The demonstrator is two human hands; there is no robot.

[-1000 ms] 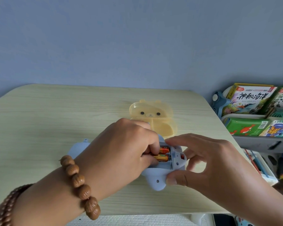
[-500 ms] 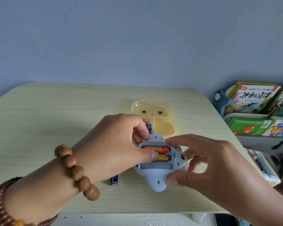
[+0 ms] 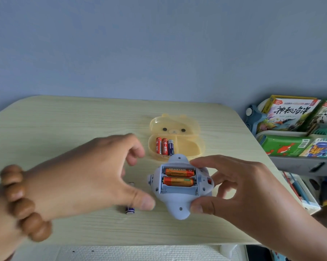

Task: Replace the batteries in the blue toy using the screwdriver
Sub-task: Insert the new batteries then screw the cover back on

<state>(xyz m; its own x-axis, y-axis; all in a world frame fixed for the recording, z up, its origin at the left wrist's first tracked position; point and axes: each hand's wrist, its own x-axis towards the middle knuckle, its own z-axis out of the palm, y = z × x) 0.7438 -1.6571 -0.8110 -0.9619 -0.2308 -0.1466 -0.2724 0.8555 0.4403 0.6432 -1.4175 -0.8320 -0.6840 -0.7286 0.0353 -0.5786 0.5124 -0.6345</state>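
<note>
Right now blue toy [image 3: 179, 187] sits belly-up on table [image 3: 64, 125], compartment open, no cover in view. Two orange batteries [image 3: 178, 177] seated in the upper two slots, long axes running left-right across the toy; third slot nearest the person looks empty.

Right hand [image 3: 240, 187] pinches the toy: forefinger over the far-right edge, thumb on the near-right lobe. It's the steadying hand, not free.

Left hand [image 3: 95, 174] is motion-blurred, fingers spread loosely, holding nothing as far as I can see. Sits just left of the toy, not touching it.

Key relation: loose blue battery [image 3: 129, 210] lies on the table under the left thumb, only its near end showing, rest hidden by the hand. Seems to point fwd-back, i.e. crosswise to the slot axis, but can't be sure w/ so little visible. Left hand clearly nearer to it than right.

Yellow bear case [image 3: 189, 147] open behind the toy, w/ 2 red cells + 1 blue cell [image 3: 164, 146] upright-ish in its left bay.

Judgement: next is fill slot 3. Whichever cell goes in needs turning to match the slot axis, w/ polarity checked. Screwdriver not visible.
</note>
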